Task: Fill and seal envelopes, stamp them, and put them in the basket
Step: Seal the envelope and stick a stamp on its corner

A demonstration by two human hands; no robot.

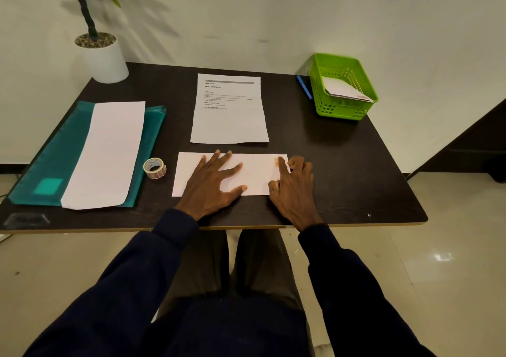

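Head view: white envelope [254, 177] lies flat near the front edge of the table [350, 170], long axis left-right, stamped corner at far right. Left hand [210, 184] presses its middle, fingers spread flat. Right hand [294, 189]: index fingertip presses the orange stamp [276, 162], other fingers loosely curled.
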